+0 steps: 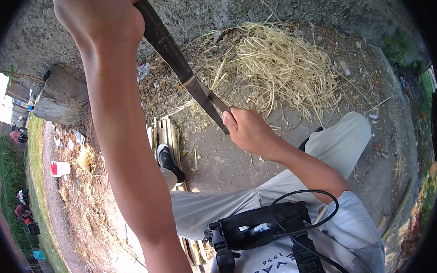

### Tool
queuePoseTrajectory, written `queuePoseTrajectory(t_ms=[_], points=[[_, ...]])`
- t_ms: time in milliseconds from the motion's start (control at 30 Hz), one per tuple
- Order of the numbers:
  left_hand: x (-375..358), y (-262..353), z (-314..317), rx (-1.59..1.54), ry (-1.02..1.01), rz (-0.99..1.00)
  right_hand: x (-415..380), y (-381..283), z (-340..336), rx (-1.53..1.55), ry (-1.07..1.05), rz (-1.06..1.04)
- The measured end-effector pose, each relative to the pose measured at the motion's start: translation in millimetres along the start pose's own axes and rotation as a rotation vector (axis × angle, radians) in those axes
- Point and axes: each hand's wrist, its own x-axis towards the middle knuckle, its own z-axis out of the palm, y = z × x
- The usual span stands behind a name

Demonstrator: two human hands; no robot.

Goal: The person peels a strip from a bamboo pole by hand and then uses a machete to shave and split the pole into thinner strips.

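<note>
My left hand (98, 15) is raised at the top left, its fingers mostly cut off by the frame's edge. It appears to grip the upper end of a long, dark, flat tool (168, 46). Past a pale band the tool narrows to a greyish metal blade that slants down to the right. Closed in a fist, my right hand (250, 130) holds a small knife (218, 101) whose blade lies against that metal part. The knife's handle is hidden inside the fist.
A heap of straw-like strips (288, 65) lies by the rough wall (193, 10). Split slats (167, 134) rest beside my shoe (168, 163). A cut log (63, 97) and a red-and-white container (60, 168) stand at the left. People (24, 213) are farther off.
</note>
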Motion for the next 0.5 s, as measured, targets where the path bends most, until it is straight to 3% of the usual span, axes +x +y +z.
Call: queuePoseTrajectory(t_ms=[167,267,400,500], points=[[0,-1,7,-0.032,-0.041,0.015,-1,-42,-37,-0.018,-0.019,0.007],[-3,-3,10,-0.039,-0.011,0.032,-13,-61,-37,0.074,0.119,-0.054],[-8,10,13,0.046,0.104,0.028,-13,37,51,0.010,0.150,-0.079],[-7,16,7,0.078,0.119,-0.011,-5,65,52,-0.114,0.039,-0.036]])
